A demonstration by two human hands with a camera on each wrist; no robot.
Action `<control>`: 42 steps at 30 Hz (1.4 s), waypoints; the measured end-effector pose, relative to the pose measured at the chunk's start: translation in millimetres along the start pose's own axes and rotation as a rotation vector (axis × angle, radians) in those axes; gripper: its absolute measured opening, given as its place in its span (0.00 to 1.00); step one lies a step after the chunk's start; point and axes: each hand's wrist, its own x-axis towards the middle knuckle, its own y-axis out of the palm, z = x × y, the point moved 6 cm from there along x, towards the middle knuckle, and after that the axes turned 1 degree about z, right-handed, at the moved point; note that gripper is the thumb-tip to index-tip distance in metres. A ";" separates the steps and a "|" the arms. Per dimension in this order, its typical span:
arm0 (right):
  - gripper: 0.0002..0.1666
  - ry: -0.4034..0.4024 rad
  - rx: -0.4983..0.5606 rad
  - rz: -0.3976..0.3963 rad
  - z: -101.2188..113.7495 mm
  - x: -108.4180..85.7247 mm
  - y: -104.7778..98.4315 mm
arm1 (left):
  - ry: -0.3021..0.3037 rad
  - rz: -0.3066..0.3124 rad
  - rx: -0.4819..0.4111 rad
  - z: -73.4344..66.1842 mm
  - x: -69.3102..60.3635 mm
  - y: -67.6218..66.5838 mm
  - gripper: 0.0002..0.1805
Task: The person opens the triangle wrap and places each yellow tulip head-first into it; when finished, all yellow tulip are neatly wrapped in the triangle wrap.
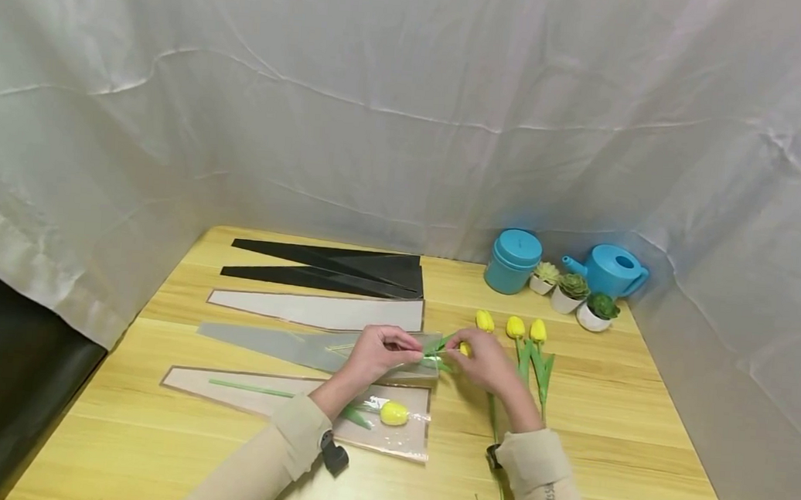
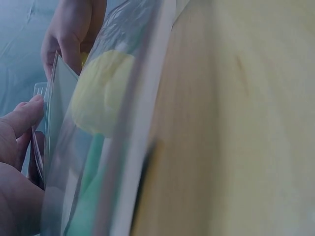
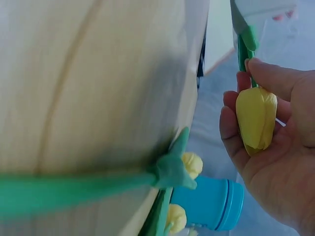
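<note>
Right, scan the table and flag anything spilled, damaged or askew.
Nothing looks spilled or damaged that I can see. Only the black wrappers at the far side look slightly untidy: their wide ends overlap while their narrow ends fan apart.

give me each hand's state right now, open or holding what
Left hand: closed, pinching the grey sleeve near its wide end.
Right hand: closed, holding a yellow tulip.
</note>
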 end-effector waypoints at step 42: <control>0.16 0.086 0.154 -0.115 -6.9 -13.5 -9.1 | 0.018 -0.028 0.037 -5.9 1.2 -1.4 0.10</control>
